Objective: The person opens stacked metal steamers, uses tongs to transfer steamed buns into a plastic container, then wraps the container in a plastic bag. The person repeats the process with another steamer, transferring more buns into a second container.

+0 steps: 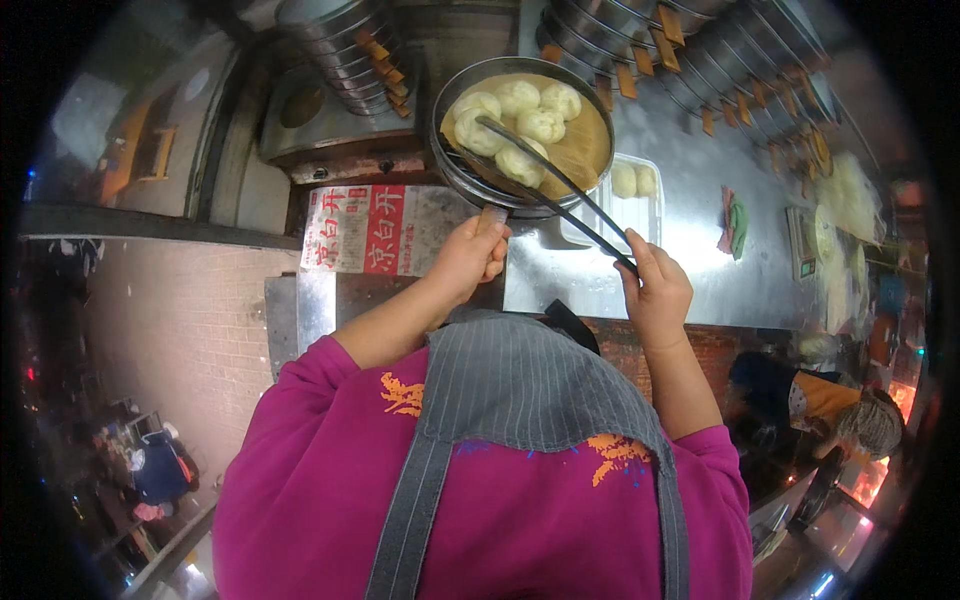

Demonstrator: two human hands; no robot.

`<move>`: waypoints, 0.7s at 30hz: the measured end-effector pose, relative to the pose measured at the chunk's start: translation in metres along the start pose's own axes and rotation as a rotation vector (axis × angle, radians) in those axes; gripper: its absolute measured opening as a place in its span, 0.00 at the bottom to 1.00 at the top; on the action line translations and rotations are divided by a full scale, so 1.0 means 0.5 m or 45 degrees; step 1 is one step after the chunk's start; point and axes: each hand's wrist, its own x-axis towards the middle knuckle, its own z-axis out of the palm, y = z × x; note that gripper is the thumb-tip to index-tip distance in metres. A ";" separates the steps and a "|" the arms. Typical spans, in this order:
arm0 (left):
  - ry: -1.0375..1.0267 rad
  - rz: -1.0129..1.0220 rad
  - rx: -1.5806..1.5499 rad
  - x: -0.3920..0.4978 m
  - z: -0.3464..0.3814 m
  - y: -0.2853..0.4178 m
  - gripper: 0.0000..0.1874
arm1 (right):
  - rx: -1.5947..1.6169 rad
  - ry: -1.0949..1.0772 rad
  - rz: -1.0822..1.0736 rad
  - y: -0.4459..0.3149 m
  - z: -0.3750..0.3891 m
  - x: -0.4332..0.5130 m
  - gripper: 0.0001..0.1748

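Note:
My left hand [471,257] grips the short handle [491,217] of a round metal steamer tray [606,159] with a tan liner. Several steamed buns [540,125] sit towards the liner's left and middle. Long dark tongs [570,196] are in my right hand [657,289], to the right of the tray's handle. Their upper tip lies against a bun [480,132] at the left; the lower tip is partly hidden by the buns. Behind the tongs, a clear plastic container [646,222] with two pale buns [634,181] stands on the metal counter [705,289].
Stacked steamer trays with wooden handles stand at the back left [349,60] and back right [720,67]. A printed sheet [360,230] lies left of my hands. Red and green cloths [735,223] and a scale [801,244] are on the right. Another person [832,401] is at lower right.

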 end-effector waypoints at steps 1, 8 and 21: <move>-0.002 -0.012 0.002 0.002 -0.002 0.001 0.10 | -0.015 0.024 -0.009 -0.001 -0.003 -0.003 0.27; -0.080 -0.021 0.034 0.012 -0.023 0.004 0.11 | 0.442 -0.152 0.646 -0.037 -0.003 -0.030 0.26; 0.098 0.028 0.317 0.005 -0.039 0.025 0.11 | 0.433 -0.241 1.058 0.226 -0.160 -0.168 0.23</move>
